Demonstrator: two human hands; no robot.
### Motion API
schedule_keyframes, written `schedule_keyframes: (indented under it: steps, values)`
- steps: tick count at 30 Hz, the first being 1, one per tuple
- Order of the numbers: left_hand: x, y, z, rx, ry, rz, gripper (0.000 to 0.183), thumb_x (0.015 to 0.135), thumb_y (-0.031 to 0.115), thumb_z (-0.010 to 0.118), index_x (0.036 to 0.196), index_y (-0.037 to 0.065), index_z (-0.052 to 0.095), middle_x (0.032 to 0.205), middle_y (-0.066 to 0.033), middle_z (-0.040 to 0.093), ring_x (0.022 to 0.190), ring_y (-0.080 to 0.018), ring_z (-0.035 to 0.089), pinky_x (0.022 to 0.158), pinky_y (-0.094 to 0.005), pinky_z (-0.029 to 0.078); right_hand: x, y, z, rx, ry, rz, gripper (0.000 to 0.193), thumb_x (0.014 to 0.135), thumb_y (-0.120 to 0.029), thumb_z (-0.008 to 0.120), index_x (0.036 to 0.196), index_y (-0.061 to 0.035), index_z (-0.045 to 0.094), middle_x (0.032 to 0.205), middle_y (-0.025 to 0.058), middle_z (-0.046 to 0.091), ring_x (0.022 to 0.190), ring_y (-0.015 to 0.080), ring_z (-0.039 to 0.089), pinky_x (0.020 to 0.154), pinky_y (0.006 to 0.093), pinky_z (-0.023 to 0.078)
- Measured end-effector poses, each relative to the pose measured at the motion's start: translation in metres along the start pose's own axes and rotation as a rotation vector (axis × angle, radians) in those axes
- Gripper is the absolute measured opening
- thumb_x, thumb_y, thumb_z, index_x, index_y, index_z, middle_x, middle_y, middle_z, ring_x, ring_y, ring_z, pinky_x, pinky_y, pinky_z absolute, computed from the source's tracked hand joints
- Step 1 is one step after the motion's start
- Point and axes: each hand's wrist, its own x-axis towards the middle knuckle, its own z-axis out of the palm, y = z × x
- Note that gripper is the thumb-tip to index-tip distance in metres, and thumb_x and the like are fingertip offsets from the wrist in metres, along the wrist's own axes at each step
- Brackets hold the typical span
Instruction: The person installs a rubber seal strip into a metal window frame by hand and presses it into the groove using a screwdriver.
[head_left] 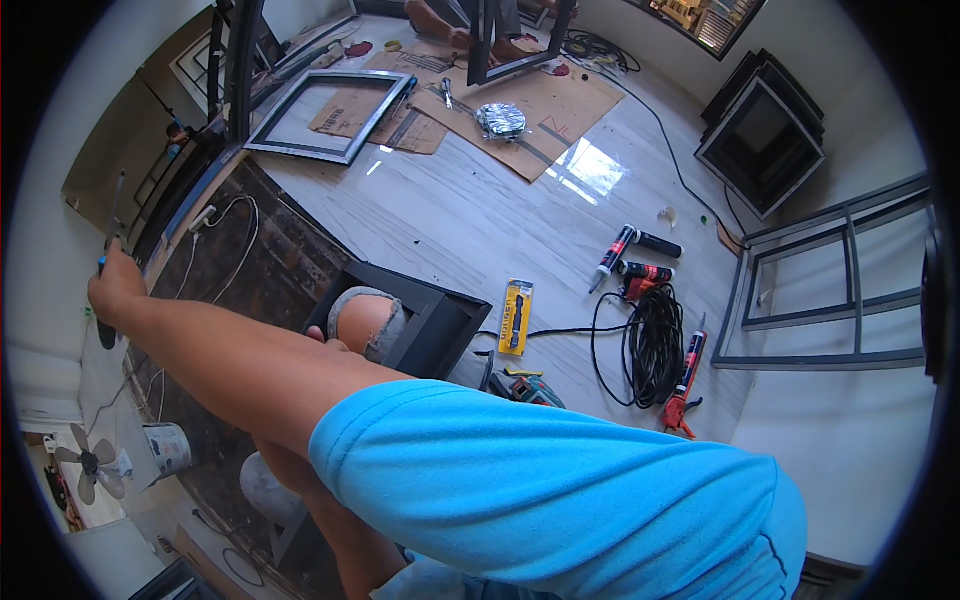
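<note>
The long-shafted hand tool (121, 195) is at the far left, near the pale wall, with its thin shaft pointing away from the body. The right hand (117, 290) has its fingers curled tightly round the handle; whether the tip touches anything, I cannot tell. With that arm stretched so far out, control looks weak: if the wrist twists or the body leans further, the tip could skid or scrape the wall.

What appears to be the left hand (336, 342) shows only a few digits beside the ripped-jeans knee (366, 322), the rest hidden by the reaching forearm. I cannot tell whether its fingers press, pinch or lie loose.

The knee sits against a dark grey frame (430, 325); a shift of weight could knock it or mark its finish. Loops of white cable (248, 250) lie on the stained dark surface (290, 225), where a foot could catch and tug the white socket block (203, 217). Behind the arm, the teal power tool (535, 391) and coiled black cable (655, 345) are trip points for anyone stepping back.
</note>
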Motion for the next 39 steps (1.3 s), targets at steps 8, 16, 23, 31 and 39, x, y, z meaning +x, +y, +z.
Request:
schedule_keyframes:
  steps: [8, 16, 23, 31, 39]
  values:
    - [-0.025, 0.016, -0.050, 0.228, 0.088, 0.139, 0.035, 0.100, 0.031, 0.053, 0.117, 0.003, 0.064, 0.113, -0.0182, 0.066, 0.105, -0.0336, 0.063, 0.089, -0.0463, 0.050, -0.002, 0.000, -0.003, -0.005, 0.000, 0.013, 0.053, 0.088, -0.010, 0.060, 0.137, 0.0044, 0.046, 0.119, 0.0300, 0.066, 0.114, 0.0465, 0.063, 0.100, 0.0507, 0.050]
    - [-0.027, 0.020, -0.070, 0.477, 0.185, 0.257, 0.042, 0.101, 0.037, 0.051, 0.122, 0.003, 0.061, 0.118, -0.0182, 0.065, 0.110, -0.0329, 0.062, 0.092, -0.0461, 0.050, -0.009, 0.011, -0.002, -0.014, -0.038, 0.010, 0.056, 0.088, -0.011, 0.061, 0.140, 0.0039, 0.045, 0.119, 0.0301, 0.066, 0.116, 0.0467, 0.062, 0.102, 0.0504, 0.049]
    - [-0.047, 0.001, -0.078, 0.690, 0.254, 0.360, 0.048, 0.101, 0.042, 0.049, 0.127, 0.002, 0.059, 0.122, -0.0182, 0.064, 0.114, -0.0323, 0.061, 0.094, -0.0459, 0.050, -0.011, 0.001, -0.005, 0.023, -0.026, 0.046, 0.053, 0.088, -0.012, 0.062, 0.136, 0.0034, 0.047, 0.119, 0.0305, 0.066, 0.116, 0.0474, 0.062, 0.101, 0.0514, 0.049]
    - [-0.060, 0.000, -0.104, 0.937, 0.349, 0.479, 0.055, 0.102, 0.047, 0.047, 0.132, 0.002, 0.056, 0.127, -0.0182, 0.063, 0.118, -0.0316, 0.060, 0.097, -0.0456, 0.050, -0.015, 0.006, -0.002, 0.013, -0.050, 0.075, 0.054, 0.087, -0.012, 0.062, 0.136, 0.0027, 0.047, 0.119, 0.0303, 0.066, 0.116, 0.0476, 0.062, 0.101, 0.0519, 0.049]
    - [-0.069, 0.001, -0.125, 1.200, 0.423, 0.612, 0.063, 0.102, 0.053, 0.045, 0.137, 0.001, 0.053, 0.132, -0.0182, 0.062, 0.123, -0.0310, 0.059, 0.100, -0.0454, 0.050, -0.013, 0.008, 0.007, 0.001, -0.032, 0.021, 0.051, 0.087, -0.011, 0.061, 0.135, 0.0023, 0.048, 0.117, 0.0288, 0.067, 0.115, 0.0477, 0.063, 0.100, 0.0518, 0.050]
